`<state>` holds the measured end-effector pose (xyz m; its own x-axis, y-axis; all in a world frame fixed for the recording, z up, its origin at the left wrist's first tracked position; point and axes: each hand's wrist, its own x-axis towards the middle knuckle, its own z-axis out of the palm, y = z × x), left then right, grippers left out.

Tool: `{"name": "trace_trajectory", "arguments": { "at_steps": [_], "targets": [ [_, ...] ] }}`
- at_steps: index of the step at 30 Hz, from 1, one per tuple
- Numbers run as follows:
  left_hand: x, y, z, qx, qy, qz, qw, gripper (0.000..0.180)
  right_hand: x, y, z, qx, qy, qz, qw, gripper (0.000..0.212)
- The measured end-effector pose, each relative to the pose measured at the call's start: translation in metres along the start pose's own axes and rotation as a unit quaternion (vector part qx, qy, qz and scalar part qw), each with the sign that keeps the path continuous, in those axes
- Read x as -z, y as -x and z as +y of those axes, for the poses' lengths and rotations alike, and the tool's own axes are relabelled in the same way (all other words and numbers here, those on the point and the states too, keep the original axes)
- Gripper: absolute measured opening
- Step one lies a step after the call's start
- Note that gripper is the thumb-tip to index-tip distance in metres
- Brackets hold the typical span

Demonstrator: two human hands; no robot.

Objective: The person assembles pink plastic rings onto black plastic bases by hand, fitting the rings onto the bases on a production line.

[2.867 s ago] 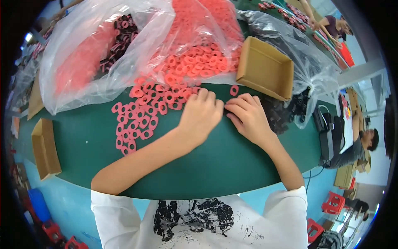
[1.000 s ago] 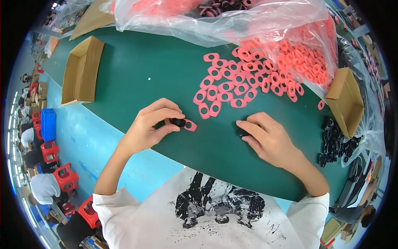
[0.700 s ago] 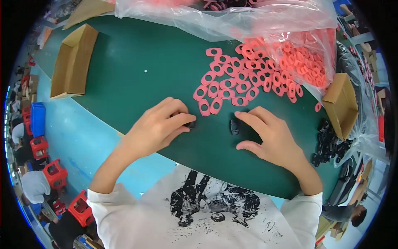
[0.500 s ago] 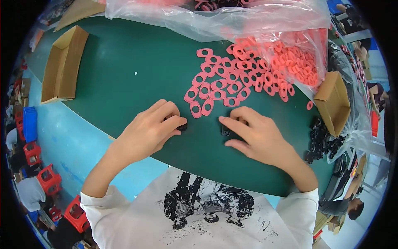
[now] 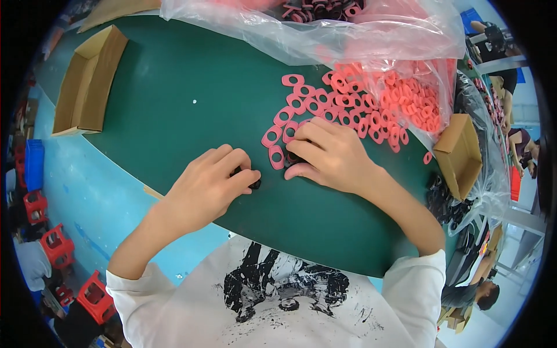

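My left hand (image 5: 213, 181) is closed, with a small black part (image 5: 256, 184) held between thumb and fingers; most of it is hidden. Farther right, my right hand (image 5: 331, 155) reaches to the near edge of a spread of flat pink oval rings (image 5: 276, 156). Its fingers and thumb are closed around another small black part (image 5: 290, 158), which shows only as a dark edge. Beneath the fingers some of the rings are covered. The rings lie flat, several touching one another, and run back into a denser heap (image 5: 409, 101).
A clear plastic bag (image 5: 400, 40) lies across the far side, partly over the heap. An open cardboard box (image 5: 87, 87) stands at the far left, another cardboard box (image 5: 458, 156) at the right. Black parts (image 5: 445, 200) are piled beside it. Red stools (image 5: 57, 245) stand beyond the green table (image 5: 168, 75).
My right hand has moved left and away from me, to the pink rings, taking the black part along. My left hand stays nearly in place, still holding its black part.
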<state>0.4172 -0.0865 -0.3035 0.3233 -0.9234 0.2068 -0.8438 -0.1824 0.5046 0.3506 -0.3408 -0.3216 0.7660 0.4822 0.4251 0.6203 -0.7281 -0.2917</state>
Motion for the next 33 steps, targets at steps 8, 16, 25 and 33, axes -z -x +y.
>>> {"name": "trace_trajectory", "arguments": {
  "at_steps": [8, 16, 25, 33],
  "targets": [
    [-0.001, 0.003, 0.002, 0.007, 0.022, 0.011, 1.0, 0.027, 0.014, -0.024, 0.007, 0.071, -0.002, -0.092, 0.993, 0.036],
    [-0.014, 0.017, 0.027, 0.021, -0.01, -0.013, 1.0, 0.029, 0.015, -0.018, -0.021, 0.001, 0.074, -0.206, 0.976, 0.035],
    [-0.03, 0.016, 0.065, 0.05, 0.003, -0.024, 0.998, 0.033, 0.01, 0.042, -0.054, -0.182, -0.056, -0.037, 0.981, 0.041],
    [-0.037, 0.011, 0.062, 0.057, 0.025, 0.007, 0.998, 0.023, -0.002, 0.049, -0.055, -0.142, -0.071, 0.018, 0.987, 0.04]
  ]
}}
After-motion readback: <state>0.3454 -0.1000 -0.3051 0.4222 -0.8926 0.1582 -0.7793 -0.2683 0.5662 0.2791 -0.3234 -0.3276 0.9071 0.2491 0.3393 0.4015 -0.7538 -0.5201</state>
